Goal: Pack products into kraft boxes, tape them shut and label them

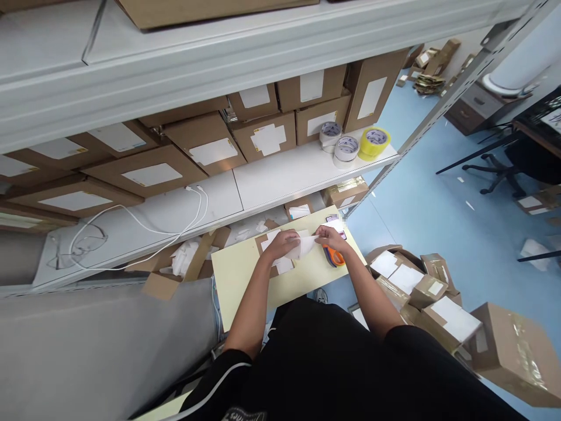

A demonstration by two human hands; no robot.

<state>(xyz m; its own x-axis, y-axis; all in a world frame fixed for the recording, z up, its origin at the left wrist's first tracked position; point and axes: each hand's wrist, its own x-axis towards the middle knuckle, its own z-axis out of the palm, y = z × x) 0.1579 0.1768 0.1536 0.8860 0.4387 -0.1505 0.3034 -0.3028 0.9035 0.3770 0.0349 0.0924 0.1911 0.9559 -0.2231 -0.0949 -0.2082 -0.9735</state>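
Sheet (pixel 302 247), white and thin, spans the gap between the two hands above the tabletop (pixel 236 275). Seen from where I stand, the left hand (pixel 284 242) has its fingers closed on one end; the right hand (pixel 329 237) pinches the opposite edge. A labelled box (pixel 284 265) lies beneath the left; an orange item (pixel 336 257) (its kind I cannot tell) rests by the right. Handling, as judged: very light, limp, perhaps slippery, easily creased. Best hold: opposite edges, lightly pinched.
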